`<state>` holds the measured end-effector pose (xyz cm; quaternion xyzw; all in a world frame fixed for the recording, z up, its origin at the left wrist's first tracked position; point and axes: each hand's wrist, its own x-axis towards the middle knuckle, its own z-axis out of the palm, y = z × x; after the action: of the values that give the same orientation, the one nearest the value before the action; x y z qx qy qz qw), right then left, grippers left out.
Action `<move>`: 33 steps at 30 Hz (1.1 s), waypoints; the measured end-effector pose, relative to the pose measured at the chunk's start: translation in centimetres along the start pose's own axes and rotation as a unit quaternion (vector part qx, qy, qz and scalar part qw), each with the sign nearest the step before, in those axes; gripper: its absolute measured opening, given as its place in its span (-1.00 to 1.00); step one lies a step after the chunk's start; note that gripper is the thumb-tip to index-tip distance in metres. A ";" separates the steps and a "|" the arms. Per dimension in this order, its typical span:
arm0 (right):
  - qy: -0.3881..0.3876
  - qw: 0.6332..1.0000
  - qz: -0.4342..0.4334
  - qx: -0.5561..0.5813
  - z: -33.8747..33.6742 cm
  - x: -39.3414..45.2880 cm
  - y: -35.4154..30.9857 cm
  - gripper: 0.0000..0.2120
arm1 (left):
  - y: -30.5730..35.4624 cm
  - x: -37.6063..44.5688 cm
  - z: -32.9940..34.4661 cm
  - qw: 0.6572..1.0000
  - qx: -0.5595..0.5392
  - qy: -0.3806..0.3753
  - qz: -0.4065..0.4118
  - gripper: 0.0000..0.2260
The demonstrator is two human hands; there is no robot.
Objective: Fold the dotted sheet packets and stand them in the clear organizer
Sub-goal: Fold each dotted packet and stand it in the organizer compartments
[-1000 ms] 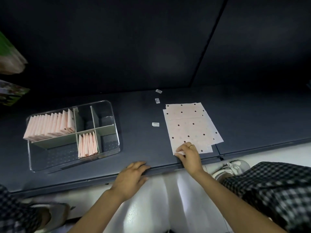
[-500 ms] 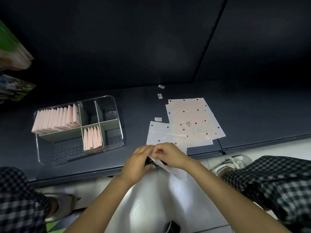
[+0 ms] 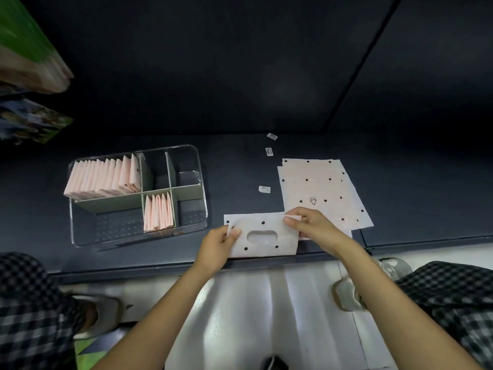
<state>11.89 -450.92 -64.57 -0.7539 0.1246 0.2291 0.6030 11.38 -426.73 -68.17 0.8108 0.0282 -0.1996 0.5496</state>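
Now, in the head view, a dotted sheet packet (image 3: 264,235) with an oval window is off the flat stack (image 3: 324,192) where the right hand was picking a second ago; it is spread above the dark shelf's (image 3: 240,166) front edge. The left hand (image 3: 220,245) pinches its left edge, the right hand (image 3: 310,225) its upper right corner. Folding looks about to begin. Beyond on the left, the clear organizer (image 3: 138,196) holds two rows of folded packets (image 3: 106,177), with compartments free.
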 end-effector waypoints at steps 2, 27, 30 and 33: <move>0.069 0.996 -0.025 -0.043 0.4 1.3 0.6 -0.91 | 0.1 0.3 0.5 0.999 0.035 0.037 0.016 -0.74; 0.293 0.881 -0.072 -0.365 3.9 4.2 2.5 -0.74 | -6.7 -3.6 3.4 0.781 0.568 -0.090 0.242 -0.32; 0.207 0.831 -0.253 -0.451 6.2 1.0 4.0 -0.70 | -6.4 -3.7 3.6 0.788 0.566 -0.097 0.222 -0.29; 0.083 0.750 -0.329 -0.568 7.8 -1.4 7.4 -0.56 | -5.9 -4.1 3.6 0.791 0.565 -0.075 0.224 -0.27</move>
<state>5.76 -445.29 -71.47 -0.9679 -0.2345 -0.0188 0.0890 4.99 -426.92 -73.03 0.9428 -0.3132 -0.1115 0.0237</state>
